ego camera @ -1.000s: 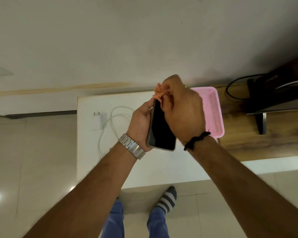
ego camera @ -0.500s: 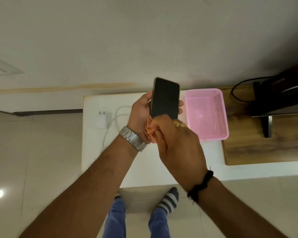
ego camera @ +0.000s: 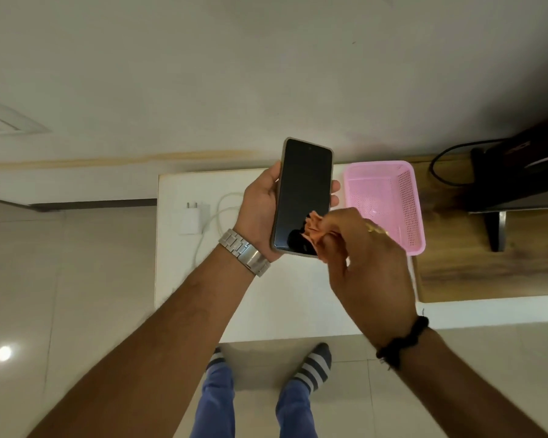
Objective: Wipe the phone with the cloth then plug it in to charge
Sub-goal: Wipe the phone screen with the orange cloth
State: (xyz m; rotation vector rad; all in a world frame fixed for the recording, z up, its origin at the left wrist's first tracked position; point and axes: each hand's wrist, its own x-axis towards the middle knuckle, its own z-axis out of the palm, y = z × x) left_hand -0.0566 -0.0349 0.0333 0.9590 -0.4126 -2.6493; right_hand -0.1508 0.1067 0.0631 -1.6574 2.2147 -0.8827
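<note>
No writing is legible. The left hand (ego camera: pixel 260 210) wraps its fingers around the glossy, dark-screened phone (ego camera: pixel 304 197) above the white table (ego camera: pixel 184 279); the right hand (ego camera: pixel 367 267) pinches a crumpled orange cloth (ego camera: pixel 315 229) against its lower screen.

Phone (ego camera: pixel 302 197) in left hand (ego camera: pixel 260 213): glossy black glass face, matt tan rim. Cloth (ego camera: pixel 314 230) bunched in right hand (ego camera: pixel 370 267): soft orange fabric, crumpled, pressed to the glass just beside the right fingertips. Left of the grip: smooth white plastic charger (ego camera: pixel 191 218). Right of it: perforated pink plastic basket (ego camera: pixel 408 197). Watch (ego camera: pixel 244 256): brushed metal links.
</note>
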